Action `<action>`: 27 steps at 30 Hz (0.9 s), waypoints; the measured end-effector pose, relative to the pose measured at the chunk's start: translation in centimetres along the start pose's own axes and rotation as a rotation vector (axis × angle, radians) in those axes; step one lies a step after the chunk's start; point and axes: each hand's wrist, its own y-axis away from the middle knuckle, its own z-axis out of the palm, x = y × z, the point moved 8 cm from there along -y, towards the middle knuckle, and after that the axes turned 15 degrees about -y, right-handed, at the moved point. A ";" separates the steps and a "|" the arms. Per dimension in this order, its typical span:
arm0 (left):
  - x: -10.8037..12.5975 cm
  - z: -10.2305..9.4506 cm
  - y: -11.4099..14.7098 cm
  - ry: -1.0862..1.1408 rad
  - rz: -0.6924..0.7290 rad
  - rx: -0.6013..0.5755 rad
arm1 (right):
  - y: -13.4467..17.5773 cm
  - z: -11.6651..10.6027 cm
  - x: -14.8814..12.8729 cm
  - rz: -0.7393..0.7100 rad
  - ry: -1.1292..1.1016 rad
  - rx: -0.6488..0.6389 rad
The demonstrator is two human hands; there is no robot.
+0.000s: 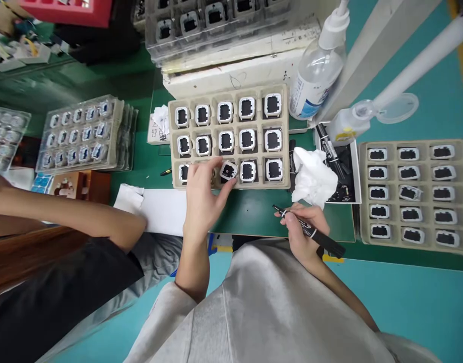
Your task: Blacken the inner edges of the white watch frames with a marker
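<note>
My left hand (204,194) is at the front row of a beige compartment tray (232,128), thumb and forefinger closed on a small white-rimmed watch case (228,171) with a dark inside. That case sits tilted in its pocket, unlike its neighbours, which lie flat. Part of the front row is hidden under my fingers. Just right of the tray's front edge, my right hand (307,229) grips a black marker pen (310,231), its tip uncapped and pointing up and left, apart from the cases.
Right of the tray are crumpled white tissue (312,176), a box of markers (352,176) and a pump bottle (320,65). A second case tray (393,196) lies far right. Stacked clear trays (120,136) stand left, near a co-worker's arm (65,209).
</note>
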 end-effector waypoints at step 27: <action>-0.4 1.2 0.1 -0.045 -0.069 0.095 | -0.3 0.0 0.0 -0.021 0.017 -0.004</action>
